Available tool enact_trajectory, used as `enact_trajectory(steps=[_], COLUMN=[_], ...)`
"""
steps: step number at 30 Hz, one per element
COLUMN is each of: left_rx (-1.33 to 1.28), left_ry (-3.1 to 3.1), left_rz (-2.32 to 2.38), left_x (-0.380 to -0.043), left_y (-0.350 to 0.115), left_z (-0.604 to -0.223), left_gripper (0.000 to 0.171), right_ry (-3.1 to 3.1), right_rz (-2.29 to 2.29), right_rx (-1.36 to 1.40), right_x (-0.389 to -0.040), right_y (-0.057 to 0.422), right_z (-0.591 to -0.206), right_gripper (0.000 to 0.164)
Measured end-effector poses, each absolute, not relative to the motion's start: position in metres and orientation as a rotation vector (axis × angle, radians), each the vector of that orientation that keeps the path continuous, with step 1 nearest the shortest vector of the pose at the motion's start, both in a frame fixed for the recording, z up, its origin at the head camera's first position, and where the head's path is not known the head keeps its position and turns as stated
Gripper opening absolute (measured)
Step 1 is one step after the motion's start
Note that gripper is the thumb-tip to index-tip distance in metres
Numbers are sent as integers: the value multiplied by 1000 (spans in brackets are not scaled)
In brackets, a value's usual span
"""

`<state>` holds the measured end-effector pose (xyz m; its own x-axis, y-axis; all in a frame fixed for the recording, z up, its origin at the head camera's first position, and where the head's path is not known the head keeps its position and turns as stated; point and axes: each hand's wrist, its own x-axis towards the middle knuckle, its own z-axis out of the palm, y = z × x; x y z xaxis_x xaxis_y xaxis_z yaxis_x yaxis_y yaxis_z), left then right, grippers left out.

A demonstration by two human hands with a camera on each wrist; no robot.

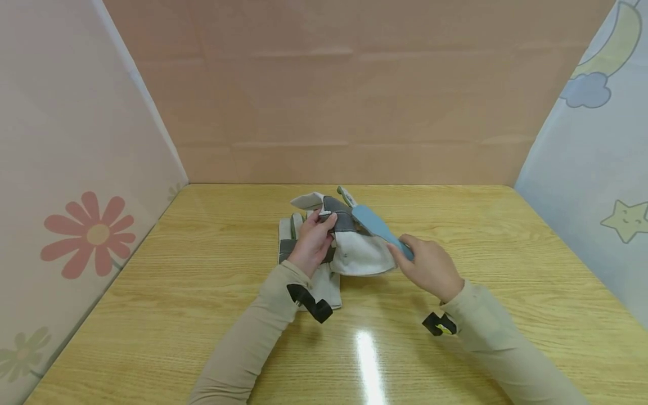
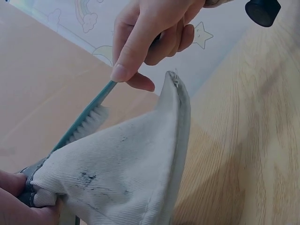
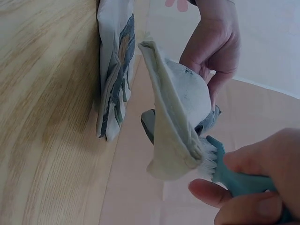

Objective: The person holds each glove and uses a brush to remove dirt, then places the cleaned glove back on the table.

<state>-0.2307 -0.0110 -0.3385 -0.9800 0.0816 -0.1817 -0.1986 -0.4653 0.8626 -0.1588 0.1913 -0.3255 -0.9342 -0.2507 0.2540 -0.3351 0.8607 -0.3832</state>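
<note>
A white and grey cloth work glove is held up over the table by my left hand, thumb and fingers pinching its grey band. Dark smudges mark the glove's cuff in the left wrist view. My right hand grips the handle of a blue brush. White bristles meet the glove near its cuff in the right wrist view. Beneath my left hand a second glove of the same kind lies flat on the table, partly covered by the hand and the held glove.
The wood-grain table reaches back to a plain tan backdrop. Pale printed panels stand on both sides, with a pink flower at left and a star at right. Black camera mounts sit on both wrists.
</note>
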Motion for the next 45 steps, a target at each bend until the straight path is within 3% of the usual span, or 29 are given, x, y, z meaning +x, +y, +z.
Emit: enact_trajectory(steps=[45], left_rx=[-173], left_ry=[1507], left_rz=[2547], left_x=[-231], left_y=[-14], left_z=[-340], left_gripper=[48], right_ry=[-2774], right_rz=[552], right_rx=[464], right_x=[-158], right_y=[194], right_z=[-321], right_gripper=[24])
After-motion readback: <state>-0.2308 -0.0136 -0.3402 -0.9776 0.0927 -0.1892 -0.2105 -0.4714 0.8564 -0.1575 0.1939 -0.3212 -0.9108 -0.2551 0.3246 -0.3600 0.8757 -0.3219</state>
